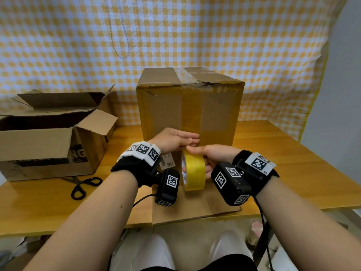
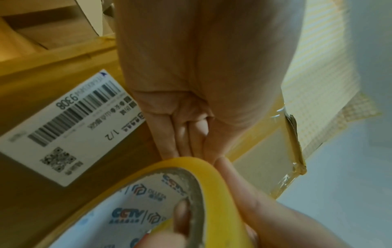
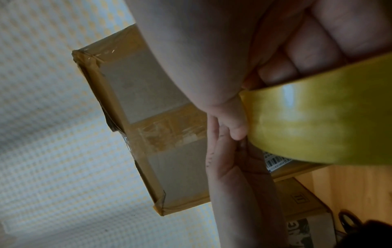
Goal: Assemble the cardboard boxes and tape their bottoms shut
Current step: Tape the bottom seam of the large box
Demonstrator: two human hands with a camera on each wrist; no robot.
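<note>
A tall cardboard box [image 1: 168,110] stands upright mid-table, with a yellowish tape strip [image 1: 190,106] running over its top and down its front. My left hand [image 1: 186,139] presses flat, fingers straight, against the lower end of that strip; the left wrist view shows the same left hand [image 2: 186,130] with fingers together on the box. Just below, my right hand [image 1: 207,157] grips the yellow tape roll [image 1: 194,173], thumb on its rim and fingers in the core. The right wrist view shows the tape roll [image 3: 318,125] close to the box face [image 3: 135,87].
An open cardboard box [image 1: 48,137] sits at the left, black-handled scissors [image 1: 82,185] in front of it. A flap [image 1: 195,210] of the tall box lies flat toward me on the wooden table [image 1: 293,169]. A white shipping label [image 2: 70,127] is on the box.
</note>
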